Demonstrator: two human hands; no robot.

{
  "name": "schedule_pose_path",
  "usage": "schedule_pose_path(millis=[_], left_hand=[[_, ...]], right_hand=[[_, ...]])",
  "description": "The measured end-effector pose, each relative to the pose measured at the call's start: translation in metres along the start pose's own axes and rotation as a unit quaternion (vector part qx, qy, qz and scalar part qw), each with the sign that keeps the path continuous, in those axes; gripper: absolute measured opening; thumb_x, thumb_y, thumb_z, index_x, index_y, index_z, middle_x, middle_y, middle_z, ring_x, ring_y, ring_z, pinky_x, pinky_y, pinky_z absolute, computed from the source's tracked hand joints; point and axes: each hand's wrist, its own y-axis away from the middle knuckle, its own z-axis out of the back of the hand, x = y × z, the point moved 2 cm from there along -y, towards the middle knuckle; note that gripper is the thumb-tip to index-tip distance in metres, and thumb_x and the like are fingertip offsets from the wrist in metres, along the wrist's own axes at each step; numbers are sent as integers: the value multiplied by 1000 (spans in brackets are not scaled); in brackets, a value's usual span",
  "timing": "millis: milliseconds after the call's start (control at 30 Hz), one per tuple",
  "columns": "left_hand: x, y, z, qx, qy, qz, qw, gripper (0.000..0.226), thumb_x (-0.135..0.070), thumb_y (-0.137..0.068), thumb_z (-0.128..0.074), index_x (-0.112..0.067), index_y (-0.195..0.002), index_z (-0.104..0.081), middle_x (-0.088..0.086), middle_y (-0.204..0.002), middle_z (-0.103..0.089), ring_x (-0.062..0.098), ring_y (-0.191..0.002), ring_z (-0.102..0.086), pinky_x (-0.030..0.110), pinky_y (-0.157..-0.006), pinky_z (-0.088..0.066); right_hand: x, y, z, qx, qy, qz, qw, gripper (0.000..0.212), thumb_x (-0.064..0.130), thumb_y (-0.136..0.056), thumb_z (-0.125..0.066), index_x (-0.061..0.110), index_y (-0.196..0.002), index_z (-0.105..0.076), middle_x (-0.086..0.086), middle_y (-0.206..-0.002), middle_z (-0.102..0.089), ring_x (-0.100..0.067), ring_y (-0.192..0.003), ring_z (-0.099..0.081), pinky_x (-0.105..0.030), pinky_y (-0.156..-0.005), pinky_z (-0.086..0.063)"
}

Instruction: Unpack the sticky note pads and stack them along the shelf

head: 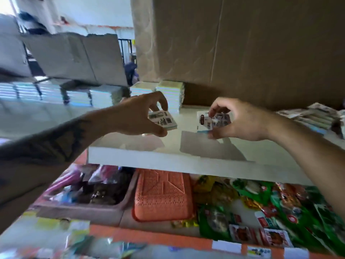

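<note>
Two hands work over the white, smooth-topped shelf [168, 157] at mid-frame. Left of centre, the left hand [138, 116] pinches one flat rectangular pad [162, 120] with a printed label, fingers above and thumb beneath. Behind it stand two square stacks of pads [168, 92] with pale striped edges. Right of centre, the right hand [237, 120] grips a second printed pad [214, 121] — blurred — against the creased brown cardboard box [242, 49].
</note>
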Motion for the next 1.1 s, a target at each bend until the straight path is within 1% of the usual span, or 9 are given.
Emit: schedule_pose_path(millis=[67,233,333,400,533,667,767,867,1100], left_hand=[[26,15,10,-6,17,20,1000,65,-64,-48,-84,-44,-101,-52,-12,-102,-68,20,-92,-68,43,-79,-56],[89,41,36,-39,28,78,996,72,-69,-37,-77,-44,-101,-55,-14,-101,-65,20,-93,-65,38,-84,-53],[120,54,50,-50,44,116,991,64,-53,-48,-92,-41,-100,-55,-11,-100,-65,21,-88,-65,34,-76,-51],[139,60,57,-55,31,137,989,60,-41,-59,-95,-38,-105,-56,-11,-101,-65,21,-88,-65,34,-80,-50],[173,68,75,-63,1,170,983,79,-63,-41,-87,-43,-112,-57,-17,-100,-64,19,-90,-64,36,-87,-49],[213,67,96,-62,-11,182,981,69,-39,-65,-95,-38,-122,-57,-11,-103,-62,25,-92,-64,38,-85,-52],[238,69,112,-49,-15,187,981,73,-41,-61,-96,-38,-123,-56,-9,-106,-61,21,-90,-63,34,-77,-50],[262,71,128,-25,-9,197,980,69,-30,-69,-93,-38,-126,-56,-10,-107,-59,23,-92,-64,36,-78,-53],[310,78,143,9,-26,217,976,64,-36,-68,-93,-49,-116,-52,-10,-112,-58,12,-94,-58,29,-76,-45]], right_hand=[[20,-13,-17,0,5,12,1000,49,45,-70,-91,32,-107,-62,11,-106,-65,-11,-94,-63,-33,-83,-51],[63,-53,-51,3,24,38,999,54,55,-64,-90,33,-105,-62,15,-99,-66,-10,-91,-63,-39,-89,-52],[87,-79,-69,18,24,61,998,54,55,-64,-90,33,-105,-62,16,-99,-65,-10,-91,-63,-39,-89,-53],[103,-93,-78,27,27,76,996,54,54,-65,-90,33,-105,-61,16,-100,-64,-9,-91,-62,-39,-89,-52],[134,-123,-94,35,39,100,994,51,54,-67,-90,35,-104,-59,17,-94,-63,-7,-87,-59,-35,-84,-49],[164,-162,-109,38,38,120,991,52,51,-66,-91,34,-101,-57,14,-93,-65,-10,-85,-61,-34,-80,-52],[181,-190,-121,45,62,122,990,54,57,-65,-89,36,-103,-56,15,-98,-65,-12,-91,-63,-38,-87,-54],[201,-212,-133,64,77,122,987,56,61,-65,-87,37,-105,-56,15,-99,-65,-13,-92,-64,-41,-88,-55],[234,-242,-150,85,65,130,986,51,53,-72,-88,36,-107,-56,16,-97,-63,-3,-83,-59,-26,-66,-43]])
